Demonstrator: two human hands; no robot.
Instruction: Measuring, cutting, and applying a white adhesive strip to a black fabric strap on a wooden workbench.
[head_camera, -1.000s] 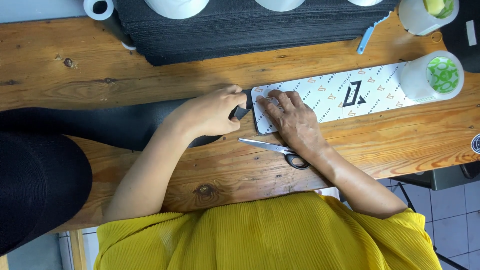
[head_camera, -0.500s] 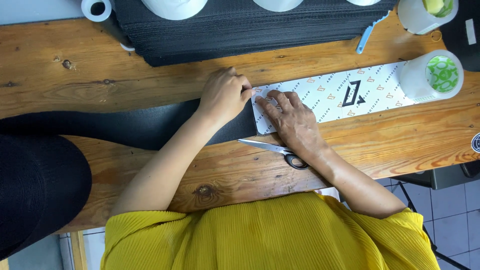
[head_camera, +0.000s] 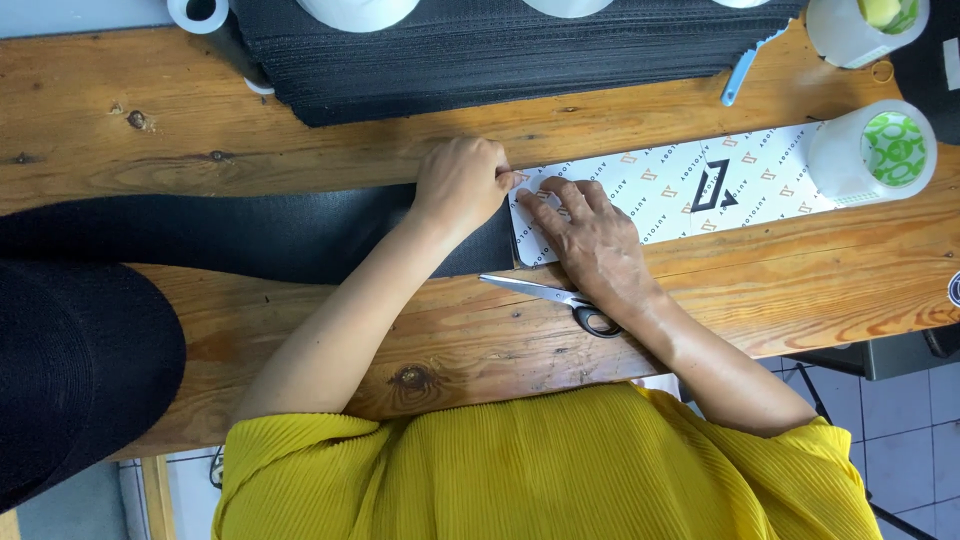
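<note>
My left hand (head_camera: 462, 183) sits at the joint where the black fabric strip (head_camera: 220, 232) meets the white patterned card (head_camera: 690, 190). Its fingers are curled in and bunched at the card's upper left corner; I cannot tell whether they pinch the edge or only press on it. My right hand (head_camera: 592, 240) lies flat on the left end of the card, fingers spread narrow and pointing up and left, holding nothing, just pressing the card down onto the wooden table (head_camera: 760, 300). The two hands almost touch at the fingertips.

The card stretches rightward across the table, and its far end lies under a clear tape roll (head_camera: 872, 152). The black strip runs left from the card to a big black roll (head_camera: 70, 380) at the table's left edge. Scissors (head_camera: 560, 300) lie closed just below my right hand, partly under my wrist. A stack of black webbing (head_camera: 480, 50) lies along the far side, with a light blue cutter (head_camera: 740, 75) near its right end.
</note>
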